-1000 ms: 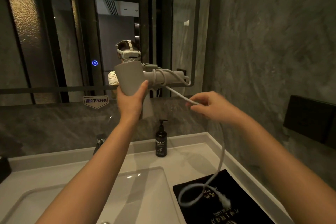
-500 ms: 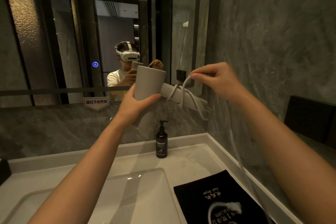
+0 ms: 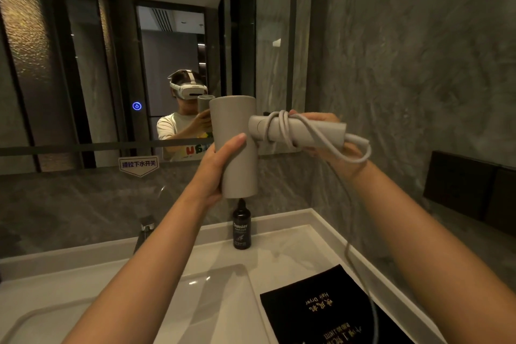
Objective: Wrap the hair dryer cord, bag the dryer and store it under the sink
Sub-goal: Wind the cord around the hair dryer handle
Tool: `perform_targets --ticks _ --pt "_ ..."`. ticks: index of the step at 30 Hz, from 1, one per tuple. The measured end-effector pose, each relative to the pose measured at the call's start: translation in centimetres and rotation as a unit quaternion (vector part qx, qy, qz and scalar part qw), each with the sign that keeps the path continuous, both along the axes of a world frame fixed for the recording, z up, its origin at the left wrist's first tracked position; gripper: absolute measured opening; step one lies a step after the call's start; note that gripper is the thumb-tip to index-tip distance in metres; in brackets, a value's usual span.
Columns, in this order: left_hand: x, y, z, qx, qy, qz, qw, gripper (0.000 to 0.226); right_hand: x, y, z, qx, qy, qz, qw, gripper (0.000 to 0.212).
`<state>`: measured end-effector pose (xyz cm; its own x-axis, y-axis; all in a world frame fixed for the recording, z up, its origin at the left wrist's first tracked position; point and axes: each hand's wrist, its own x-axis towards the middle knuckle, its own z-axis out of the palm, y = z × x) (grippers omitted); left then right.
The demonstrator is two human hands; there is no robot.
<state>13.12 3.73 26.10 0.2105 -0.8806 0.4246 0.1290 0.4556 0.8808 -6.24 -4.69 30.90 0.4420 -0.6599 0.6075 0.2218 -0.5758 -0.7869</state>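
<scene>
A grey hair dryer (image 3: 237,131) is held up in front of the mirror, barrel upright, handle pointing right. My left hand (image 3: 217,167) grips the barrel from the left. Its grey cord (image 3: 282,126) is looped a few times around the handle, then hangs down past my right forearm out of the bottom of the frame. My right hand (image 3: 332,145) is behind and under the handle's end, fingers around the cord and handle. A black drawstring bag (image 3: 326,307) with gold lettering lies flat on the counter at the lower right.
A white sink basin (image 3: 178,296) sits below my left arm, with a chrome faucet (image 3: 145,229) behind it. A dark soap bottle (image 3: 241,227) stands at the back of the counter. A marble wall with a black panel (image 3: 472,184) is on the right.
My right hand has carried the cord from above the handle down around it, adding another loop. The dryer's handle has levelled out, and the slack cord has lifted off the bag.
</scene>
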Motion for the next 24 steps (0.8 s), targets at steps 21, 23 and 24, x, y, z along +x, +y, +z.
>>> perform_targets --ticks 21,23,24 --pt "0.6 -1.1 0.0 -0.023 -0.166 0.4 0.901 0.073 -1.7 0.9 1.2 -0.24 0.227 -0.145 0.933 0.012" --pt "0.7 -0.7 -0.3 -0.019 -0.231 0.348 0.908 0.071 -1.4 0.5 2.2 -0.245 0.205 -0.144 0.937 0.012" --pt "0.7 -0.3 -0.3 -0.018 -0.251 0.315 0.915 0.068 -1.5 0.2 2.7 -0.244 0.193 -0.143 0.939 0.011"
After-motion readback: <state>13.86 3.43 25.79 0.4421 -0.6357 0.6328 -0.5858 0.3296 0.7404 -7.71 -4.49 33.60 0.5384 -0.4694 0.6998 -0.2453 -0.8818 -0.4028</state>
